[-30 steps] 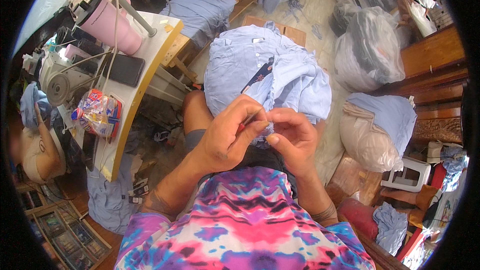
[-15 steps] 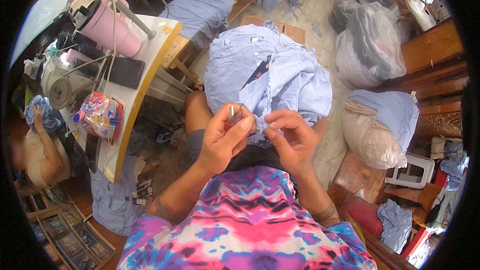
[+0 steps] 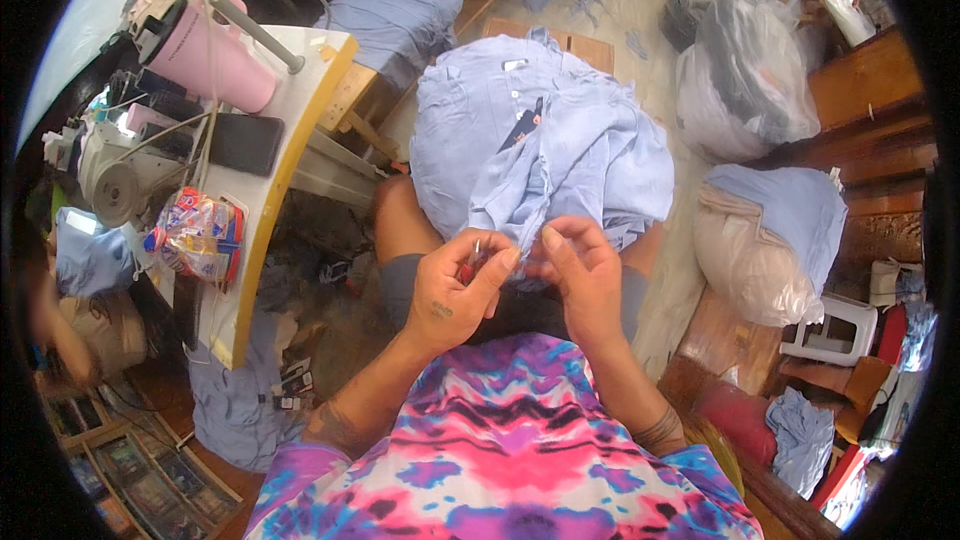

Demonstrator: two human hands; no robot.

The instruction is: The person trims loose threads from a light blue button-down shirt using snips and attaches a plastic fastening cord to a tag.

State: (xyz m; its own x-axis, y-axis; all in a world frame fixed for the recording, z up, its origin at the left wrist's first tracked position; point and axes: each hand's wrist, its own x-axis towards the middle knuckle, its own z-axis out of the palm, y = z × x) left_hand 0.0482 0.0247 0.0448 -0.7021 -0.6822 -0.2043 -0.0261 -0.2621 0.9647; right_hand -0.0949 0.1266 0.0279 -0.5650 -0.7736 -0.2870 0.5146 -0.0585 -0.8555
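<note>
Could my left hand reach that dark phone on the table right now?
Probably, with a stretch: the phone lies mostly uncovered on the white table near its edge, though your left hand holds a small red-handled tool.

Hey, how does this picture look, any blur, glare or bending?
Head view: the table has an edge that looks curved, and black fills the corners; head view: part of the right hand looks smeared, perhaps by motion; head view: the plastic bag carries pale highlights, and the bottom right rim is washed out.

Lettering on the tumbler (image 3: 215, 58), far end of the table (image 3: 312, 52); printed packet (image 3: 198, 235) by its edge; blurred label (image 3: 522, 127) on the garment (image 3: 605, 155)!
</note>
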